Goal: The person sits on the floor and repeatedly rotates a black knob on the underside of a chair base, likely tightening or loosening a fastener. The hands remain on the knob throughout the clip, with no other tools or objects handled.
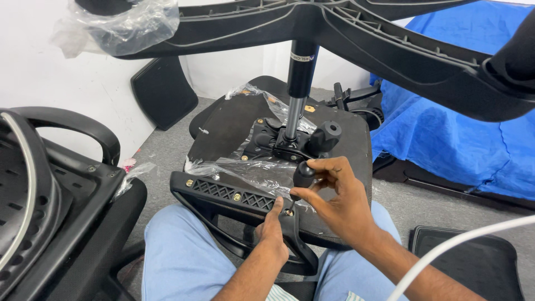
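Observation:
An upturned office chair seat (356, 145) lies across my lap, its black star base (345, 33) raised overhead on the gas cylinder (298, 83). A black armrest bracket (223, 192) with brass screws rests on the seat's near edge. My right hand (334, 195) grips a screwdriver (302, 175) by its black handle, tip down on a screw (289, 212) at the bracket's end. My left hand (271, 231) pinches the bracket beside that screw. Clear plastic wrap (245, 170) covers part of the seat underside.
A second black chair (56, 189) stands at the left. A blue tarp (462, 128) covers something at the right. Loose black seat pads lean on the white wall (161, 89) and lie at the lower right (473, 262). A white cable (462, 239) crosses the lower right corner.

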